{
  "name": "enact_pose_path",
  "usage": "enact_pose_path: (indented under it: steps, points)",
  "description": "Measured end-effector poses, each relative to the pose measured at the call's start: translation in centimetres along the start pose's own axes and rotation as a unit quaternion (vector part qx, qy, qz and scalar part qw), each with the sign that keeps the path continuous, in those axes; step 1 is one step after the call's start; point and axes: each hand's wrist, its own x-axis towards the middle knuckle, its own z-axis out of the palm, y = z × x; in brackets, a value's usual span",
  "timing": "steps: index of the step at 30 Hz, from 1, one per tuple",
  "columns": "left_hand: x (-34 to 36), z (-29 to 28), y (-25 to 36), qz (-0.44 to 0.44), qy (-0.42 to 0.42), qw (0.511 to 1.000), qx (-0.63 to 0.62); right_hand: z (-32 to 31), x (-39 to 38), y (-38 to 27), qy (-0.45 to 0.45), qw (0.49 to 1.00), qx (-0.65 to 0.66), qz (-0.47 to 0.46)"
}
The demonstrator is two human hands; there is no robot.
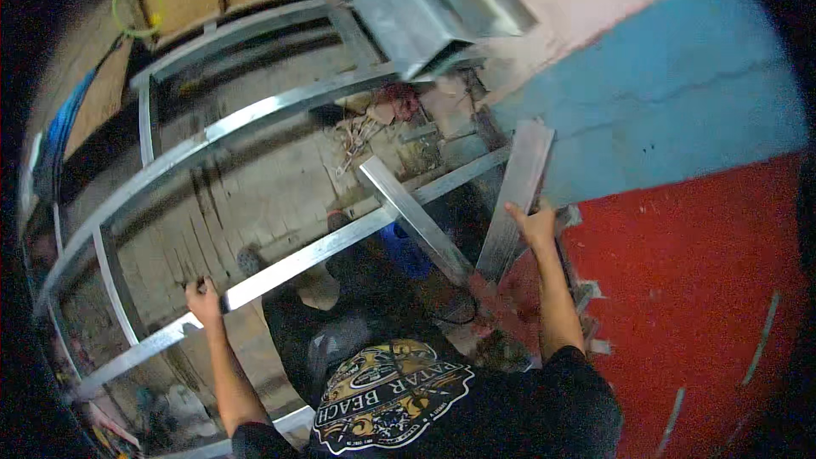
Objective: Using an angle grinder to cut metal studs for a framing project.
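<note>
My left hand [204,303] is over the near rail [293,265] of a silvery metal frame, at its far edge. Its fingers are curled together; anything between them is too small to make out. On the right, my right hand [537,228] grips the edge of a flat grey metal channel [517,183], thumb on its upper face and fingers partly hidden behind. The channel stands tilted beside the painted wall. Between my hands, a shorter metal bar [416,219] lies at an angle across the near rail.
Folded metal sheets [416,4] jut in at the top. A blue object [406,251] shows beneath the short bar. Loose scraps [361,140] lie beyond the frame on the worn floor. A red and blue wall [671,263] bounds the right. A yellow-green cable [136,30] hangs at upper left.
</note>
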Motion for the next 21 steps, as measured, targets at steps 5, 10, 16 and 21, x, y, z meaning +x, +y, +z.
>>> enact_pose_path:
  steps: [5,10,16,21]
  points:
    - [-9.8,1.6,10.8,0.122,-0.043,0.986,-0.107,-1.5,-5.0,1.7,-0.034,0.991,-0.116,-0.063]
    - [-25.3,2.7,27.2,0.248,-0.395,0.841,-0.275,0.4,-7.7,0.9,-0.114,0.974,-0.134,-0.144]
    - [-32.7,1.9,39.3,-0.004,-0.55,0.723,-0.418,1.8,-10.6,-3.9,-0.119,0.955,-0.138,-0.233]
    - [-33.7,0.8,42.5,0.015,-0.476,0.785,-0.396,2.9,-12.5,-6.4,-0.098,0.921,-0.157,-0.342]
